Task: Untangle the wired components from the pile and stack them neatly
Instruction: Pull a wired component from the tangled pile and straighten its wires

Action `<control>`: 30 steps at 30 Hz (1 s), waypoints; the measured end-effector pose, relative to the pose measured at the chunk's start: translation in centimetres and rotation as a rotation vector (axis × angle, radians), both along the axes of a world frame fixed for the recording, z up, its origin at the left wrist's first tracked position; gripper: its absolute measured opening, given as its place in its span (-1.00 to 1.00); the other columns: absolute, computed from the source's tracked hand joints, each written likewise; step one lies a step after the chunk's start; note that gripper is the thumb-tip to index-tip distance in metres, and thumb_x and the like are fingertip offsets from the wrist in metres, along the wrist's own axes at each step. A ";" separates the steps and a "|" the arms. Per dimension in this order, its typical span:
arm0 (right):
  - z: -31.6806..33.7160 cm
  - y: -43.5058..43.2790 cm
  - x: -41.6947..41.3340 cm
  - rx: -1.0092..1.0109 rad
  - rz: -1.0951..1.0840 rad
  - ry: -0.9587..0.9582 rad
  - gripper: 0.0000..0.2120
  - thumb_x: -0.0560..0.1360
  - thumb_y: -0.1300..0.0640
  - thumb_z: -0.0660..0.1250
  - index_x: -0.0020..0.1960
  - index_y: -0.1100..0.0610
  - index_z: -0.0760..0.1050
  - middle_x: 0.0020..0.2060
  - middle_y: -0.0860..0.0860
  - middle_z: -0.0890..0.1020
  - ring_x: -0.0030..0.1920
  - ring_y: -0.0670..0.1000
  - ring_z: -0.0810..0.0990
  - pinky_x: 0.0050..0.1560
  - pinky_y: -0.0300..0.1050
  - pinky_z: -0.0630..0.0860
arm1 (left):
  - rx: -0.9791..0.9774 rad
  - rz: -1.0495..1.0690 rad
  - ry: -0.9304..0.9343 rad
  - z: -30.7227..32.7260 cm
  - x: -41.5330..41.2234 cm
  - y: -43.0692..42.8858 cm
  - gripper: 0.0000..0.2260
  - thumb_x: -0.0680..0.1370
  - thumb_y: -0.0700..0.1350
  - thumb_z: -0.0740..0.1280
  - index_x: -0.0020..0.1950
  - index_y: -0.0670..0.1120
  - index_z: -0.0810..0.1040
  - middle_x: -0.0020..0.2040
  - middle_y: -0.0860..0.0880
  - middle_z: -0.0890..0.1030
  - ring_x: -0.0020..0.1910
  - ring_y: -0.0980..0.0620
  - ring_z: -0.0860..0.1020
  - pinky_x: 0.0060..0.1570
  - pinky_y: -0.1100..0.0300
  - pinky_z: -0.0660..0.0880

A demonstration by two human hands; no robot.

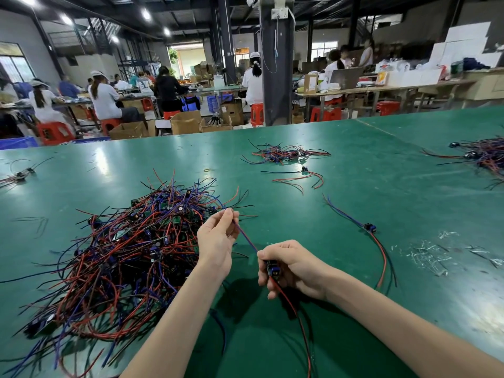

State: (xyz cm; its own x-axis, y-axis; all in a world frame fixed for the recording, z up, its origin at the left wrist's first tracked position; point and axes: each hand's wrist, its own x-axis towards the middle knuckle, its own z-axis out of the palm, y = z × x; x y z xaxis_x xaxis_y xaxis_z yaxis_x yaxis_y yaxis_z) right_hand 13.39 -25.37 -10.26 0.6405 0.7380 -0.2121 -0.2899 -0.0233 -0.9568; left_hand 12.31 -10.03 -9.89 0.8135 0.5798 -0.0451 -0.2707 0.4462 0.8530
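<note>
A big tangled pile [131,252] of red, blue and black wires with small circuit boards lies on the green table [341,214], left of centre. My right hand [291,268] grips one wired component [273,269], a small blue board, just right of the pile. Its red and black leads hang down toward me. My left hand [216,242] pinches the same component's blue wire [245,236] higher up, holding it taut between both hands. The wire's far end still runs into the pile's edge.
A single laid-out component [369,227] rests to the right. A smaller bundle [286,154] and a loose component [304,173] lie farther back, another heap [485,156] at far right. Clear plastic scraps [433,255] litter the right side. People work at benches beyond the table.
</note>
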 end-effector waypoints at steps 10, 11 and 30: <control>0.1 -0.2 -0.1 0.025 0.031 0.026 -0.73 0.55 0.24 0.20 -0.31 0.27 0.46 -0.46 0.19 0.56 -0.55 0.02 0.49 -0.48 -0.16 0.52 | -0.163 -0.070 -0.035 0.4 0.0 1.0 -0.90 0.58 -0.29 0.24 -0.06 -0.19 0.53 -0.32 -0.03 0.66 -0.42 0.17 0.57 -0.39 0.34 0.53; 0.1 -0.2 0.0 0.024 0.028 0.022 -0.73 0.55 0.24 0.20 -0.31 0.27 0.46 -0.46 0.18 0.57 -0.55 0.01 0.49 -0.47 -0.16 0.53 | -0.164 -0.073 -0.035 0.4 -0.1 1.1 -0.90 0.58 -0.30 0.24 -0.06 -0.19 0.54 -0.32 -0.03 0.66 -0.42 0.17 0.58 -0.39 0.33 0.53; 0.2 -0.7 0.3 0.016 0.296 0.096 -0.75 0.57 0.18 0.16 -0.25 0.17 0.46 -0.36 0.10 0.60 -0.44 -0.03 0.54 -0.39 -0.18 0.55 | -0.112 0.000 -0.061 0.4 -0.5 -0.4 -0.96 0.52 -0.30 0.34 -0.13 -0.21 0.55 -0.32 -0.07 0.67 -0.41 0.11 0.61 -0.37 0.31 0.56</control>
